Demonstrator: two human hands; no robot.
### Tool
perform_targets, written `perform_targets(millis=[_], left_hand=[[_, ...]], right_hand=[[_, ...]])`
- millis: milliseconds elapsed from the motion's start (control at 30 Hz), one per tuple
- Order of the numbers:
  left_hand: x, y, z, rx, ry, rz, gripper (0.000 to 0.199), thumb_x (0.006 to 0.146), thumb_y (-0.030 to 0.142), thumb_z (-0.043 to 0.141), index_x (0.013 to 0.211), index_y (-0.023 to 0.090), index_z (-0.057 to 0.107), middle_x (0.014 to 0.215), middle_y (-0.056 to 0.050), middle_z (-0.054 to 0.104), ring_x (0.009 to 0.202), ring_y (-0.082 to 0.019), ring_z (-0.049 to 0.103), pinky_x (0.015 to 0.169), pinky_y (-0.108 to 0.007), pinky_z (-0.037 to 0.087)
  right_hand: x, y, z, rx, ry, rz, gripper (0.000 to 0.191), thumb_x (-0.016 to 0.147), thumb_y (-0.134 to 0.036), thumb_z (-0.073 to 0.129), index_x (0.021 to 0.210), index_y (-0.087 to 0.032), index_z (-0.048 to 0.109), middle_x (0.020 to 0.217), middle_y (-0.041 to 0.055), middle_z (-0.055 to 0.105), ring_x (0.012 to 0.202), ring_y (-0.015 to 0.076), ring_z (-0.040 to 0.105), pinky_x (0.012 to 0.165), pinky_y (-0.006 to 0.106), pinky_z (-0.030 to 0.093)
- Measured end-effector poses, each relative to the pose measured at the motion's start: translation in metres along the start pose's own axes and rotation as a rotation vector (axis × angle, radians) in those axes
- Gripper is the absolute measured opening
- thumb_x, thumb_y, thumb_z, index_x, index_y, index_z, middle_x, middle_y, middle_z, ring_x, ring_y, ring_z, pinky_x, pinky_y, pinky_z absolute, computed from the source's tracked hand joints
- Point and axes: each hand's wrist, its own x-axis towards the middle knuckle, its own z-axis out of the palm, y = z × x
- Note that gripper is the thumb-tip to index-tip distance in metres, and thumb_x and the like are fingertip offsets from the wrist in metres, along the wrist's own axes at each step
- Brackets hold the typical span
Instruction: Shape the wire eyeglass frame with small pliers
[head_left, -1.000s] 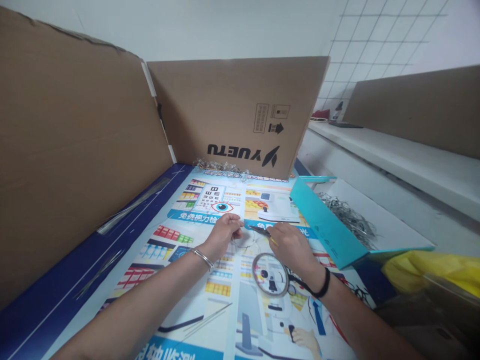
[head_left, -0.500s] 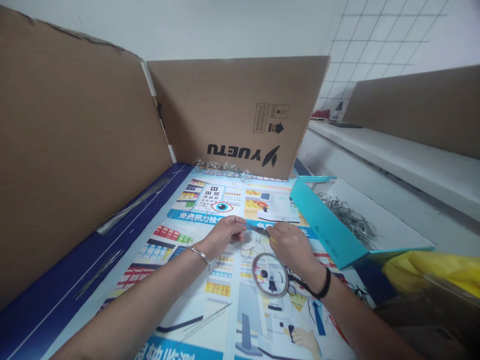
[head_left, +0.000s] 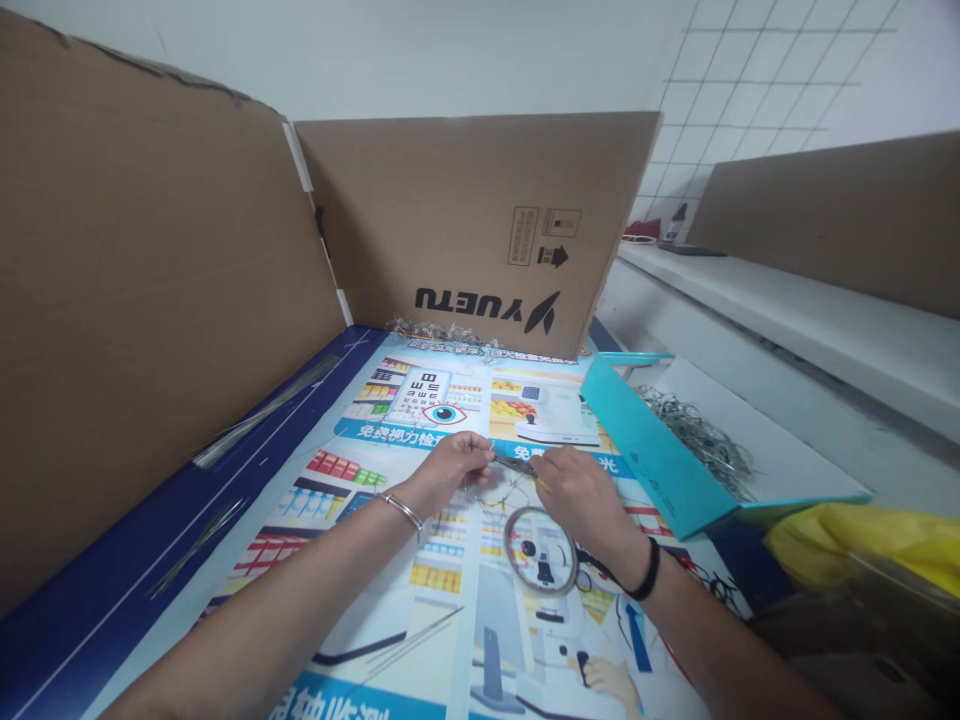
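Note:
My left hand (head_left: pixel 463 462) pinches a thin piece of wire (head_left: pixel 491 450) between thumb and fingertips. Gripped in my right hand (head_left: pixel 574 490) is a pair of pliers (head_left: pixel 517 464) with a bit of yellow showing on the handle. The plier tips point left and meet the wire at my left fingertips, too small to tell exactly how they sit on it. Fine bent wire (head_left: pixel 510 495) lies under both hands. Just below my right hand is a pale round ring (head_left: pixel 511 570), with a dark strip beside it partly hidden by my wrist.
Straight wires lie on the poster-covered table (head_left: pixel 442 690) and along its blue left edge. A turquoise box (head_left: pixel 645 440) at right holds tangled wire (head_left: pixel 697 440). Clear, shiny pieces (head_left: pixel 439 330) line the back cardboard panel (head_left: pixel 450 220). Yellow material (head_left: pixel 870 540) sits at lower right.
My right hand and the pliers have shifted slightly left, towards my left fingertips. My left hand stays nearly in place, its fingers turned a little.

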Motion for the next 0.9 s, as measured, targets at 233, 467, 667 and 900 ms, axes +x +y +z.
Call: perform_targets(millis=[233, 467, 667, 900], left_hand=[[-0.0007, 0.0009, 0.0016, 0.02, 0.042, -0.014, 0.026, 0.061, 0.027, 0.072, 0.072, 0.015, 0.052, 0.056, 0.001, 0.057, 0.045, -0.008, 0.051, 0.049, -0.02, 0.038], [0.0001, -0.0001, 0.0019, 0.032, 0.077, 0.003, 0.022, 0.062, 0.024, 0.07, 0.071, 0.016, 0.051, 0.053, 0.002, 0.055, 0.044, -0.008, 0.051, 0.047, -0.02, 0.038], [0.0016, -0.0013, 0.0006, -0.007, 0.108, 0.013, 0.025, 0.059, 0.023, 0.072, 0.071, 0.016, 0.051, 0.057, 0.001, 0.056, 0.047, -0.008, 0.052, 0.05, -0.021, 0.041], [0.0012, -0.0007, 0.0009, -0.015, 0.1, 0.032, 0.026, 0.06, 0.022, 0.07, 0.073, 0.018, 0.048, 0.058, 0.002, 0.058, 0.044, -0.008, 0.051, 0.047, -0.02, 0.04]], right_hand=[[-0.0003, 0.0001, 0.0005, 0.008, 0.015, -0.003, 0.014, 0.078, -0.012, 0.05, 0.085, -0.017, 0.062, 0.079, 0.0055, 0.059, 0.08, 0.0183, 0.05, 0.072, 0.03, 0.032], [-0.0008, 0.0004, 0.0007, 0.016, 0.02, -0.008, 0.015, 0.078, -0.013, 0.051, 0.087, -0.017, 0.062, 0.081, 0.0056, 0.06, 0.082, 0.0186, 0.05, 0.074, 0.03, 0.033], [-0.0021, 0.0067, 0.0045, 0.042, 0.062, 0.017, 0.017, 0.08, -0.016, 0.05, 0.091, -0.017, 0.062, 0.086, 0.0071, 0.062, 0.086, 0.0191, 0.052, 0.076, 0.031, 0.035], [-0.0021, 0.0065, 0.004, 0.049, 0.008, 0.045, 0.015, 0.08, -0.019, 0.051, 0.09, -0.018, 0.062, 0.086, 0.0065, 0.062, 0.086, 0.0196, 0.052, 0.077, 0.031, 0.035]])
